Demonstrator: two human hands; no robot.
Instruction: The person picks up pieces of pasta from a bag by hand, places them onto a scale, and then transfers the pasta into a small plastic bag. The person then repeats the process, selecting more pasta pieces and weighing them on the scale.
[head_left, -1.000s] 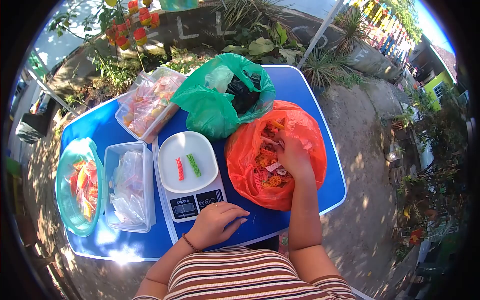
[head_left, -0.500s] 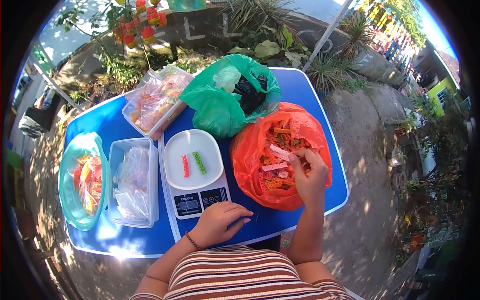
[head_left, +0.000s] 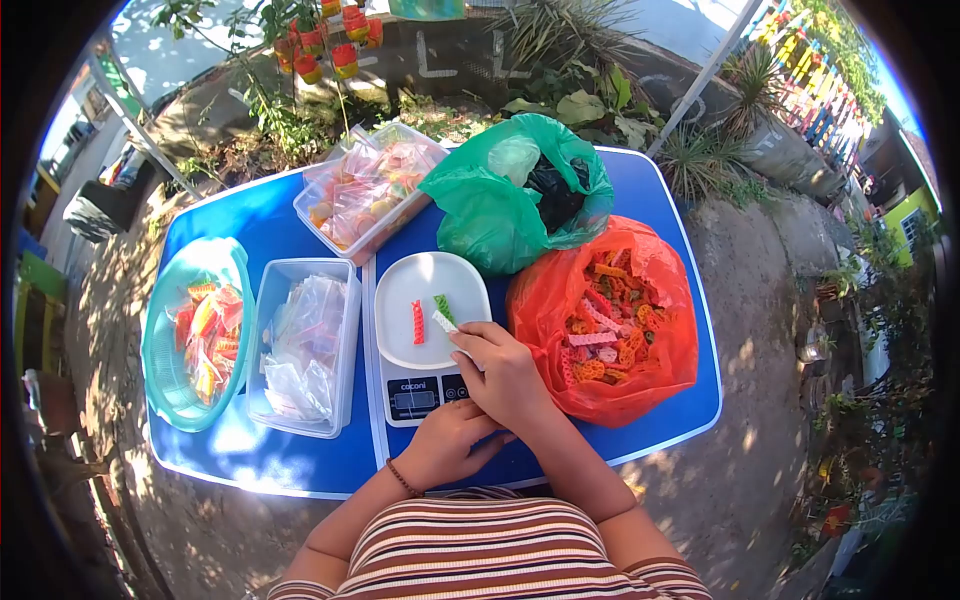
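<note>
My right hand point(head_left: 496, 368) reaches over the white plate point(head_left: 392, 338) of the kitchen scale, with a pale twisted piece point(head_left: 444, 321) pinched in its fingertips. A red twisted piece point(head_left: 418, 322) lies on the plate, and a green one point(head_left: 443, 304) is beside the pale piece, partly covered. My left hand point(head_left: 448, 444) rests at the scale's front edge, partly beneath my right wrist, with nothing visible in its loosely spread fingers. The scale's display point(head_left: 413, 399) faces me. To the right, a red plastic bag point(head_left: 655, 375) stands open, full of colourful pieces.
A green bag point(head_left: 470, 215) stands behind the scale. Left of it are a tub of filled packets point(head_left: 365, 190), a tub of clear bags point(head_left: 305, 345) and a turquoise basket point(head_left: 160, 345) of packets. All stand on the blue table point(head_left: 225, 455).
My right hand has moved left from the red bag to the scale plate, bringing a pale piece. The view has shifted, so the table sits farther right. My left hand stays near the scale.
</note>
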